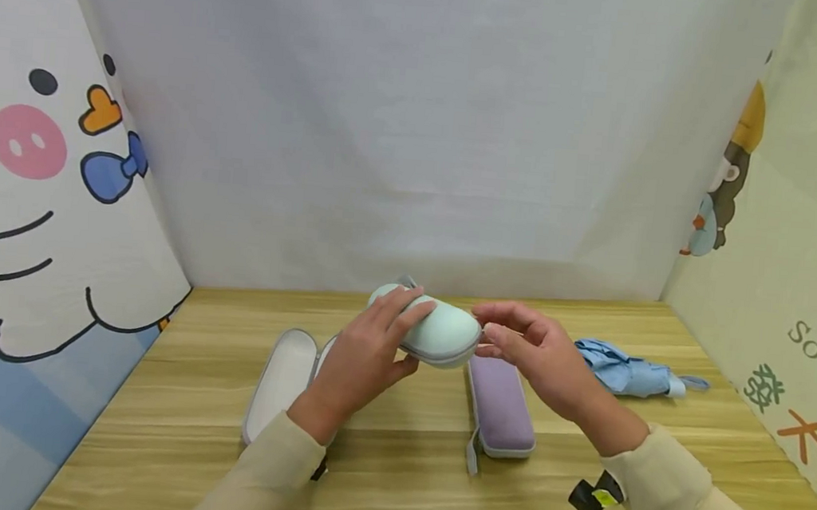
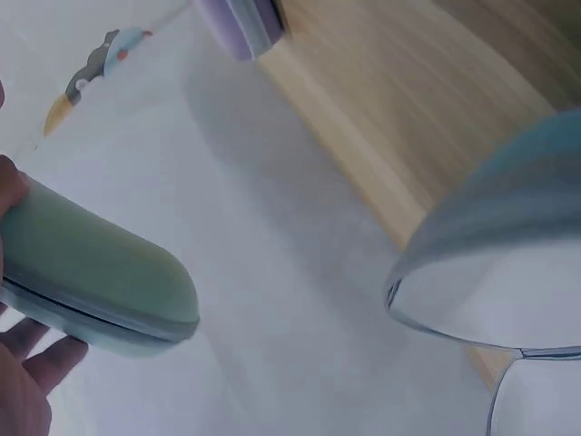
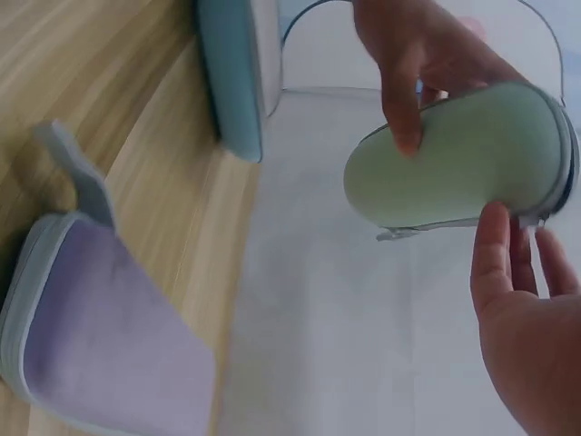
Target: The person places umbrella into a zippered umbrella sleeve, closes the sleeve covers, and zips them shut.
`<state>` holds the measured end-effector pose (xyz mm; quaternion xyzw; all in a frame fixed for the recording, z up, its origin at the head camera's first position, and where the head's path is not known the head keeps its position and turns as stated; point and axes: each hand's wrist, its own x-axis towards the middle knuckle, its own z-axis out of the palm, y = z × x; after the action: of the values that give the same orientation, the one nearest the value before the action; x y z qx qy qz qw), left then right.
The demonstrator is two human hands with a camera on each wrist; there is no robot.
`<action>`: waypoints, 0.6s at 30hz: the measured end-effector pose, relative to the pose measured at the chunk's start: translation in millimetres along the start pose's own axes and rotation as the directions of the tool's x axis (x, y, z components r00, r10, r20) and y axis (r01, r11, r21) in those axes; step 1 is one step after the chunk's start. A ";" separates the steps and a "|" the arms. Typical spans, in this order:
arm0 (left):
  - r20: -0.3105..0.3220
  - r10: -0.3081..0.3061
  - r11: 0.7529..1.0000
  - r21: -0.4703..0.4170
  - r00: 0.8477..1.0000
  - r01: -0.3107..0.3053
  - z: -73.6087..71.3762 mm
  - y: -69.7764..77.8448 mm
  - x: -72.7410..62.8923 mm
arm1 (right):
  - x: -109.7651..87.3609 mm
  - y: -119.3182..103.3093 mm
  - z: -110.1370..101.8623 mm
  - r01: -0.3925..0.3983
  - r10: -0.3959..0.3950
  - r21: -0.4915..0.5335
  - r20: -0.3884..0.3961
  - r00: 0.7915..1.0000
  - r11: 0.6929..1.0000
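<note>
My left hand point(image 1: 365, 344) grips a mint-green zip glasses case point(image 1: 446, 330) above the table, fingers over its top and thumb underneath. The case tilts down to the right, and its grey zip seam point(image 2: 100, 313) looks closed in the left wrist view. At the case's right end, my right hand point(image 1: 540, 357) pinches the small zipper pull point(image 3: 531, 220) between thumb and fingers. A purple zip case point(image 1: 500, 410) with a grey strap lies on the table below the right hand. Left of it, partly hidden by the left arm, an opened case point(image 1: 282, 381) shows its white lining.
A folded light-blue umbrella point(image 1: 630, 372) lies on the wooden table point(image 1: 405, 479) to the right, past the right hand. A pale curtain point(image 1: 418, 128) hangs behind the table, with printed cartoon panels on both sides.
</note>
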<state>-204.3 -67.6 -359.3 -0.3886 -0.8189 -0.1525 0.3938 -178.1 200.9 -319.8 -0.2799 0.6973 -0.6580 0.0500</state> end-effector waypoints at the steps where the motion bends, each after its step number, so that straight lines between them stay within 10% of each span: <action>1: 0.002 0.006 1.000 -0.027 1.000 -0.006 -2.1 -1.4 -0.2 | 0.4 0.1 -0.6 -0.012 0.012 0.024 0.011 1.000 1.000; 18: 0.104 0.093 0.981 -0.181 0.990 -0.073 -12.4 -16.8 -1.8 | 2.9 13.2 9.9 -0.027 0.031 0.045 -0.112 0.993 0.999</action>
<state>-209.8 -86.3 -351.8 -0.4638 -0.8061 -0.1860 0.3170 -180.5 190.5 -332.7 -0.2310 0.6885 -0.6869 0.0262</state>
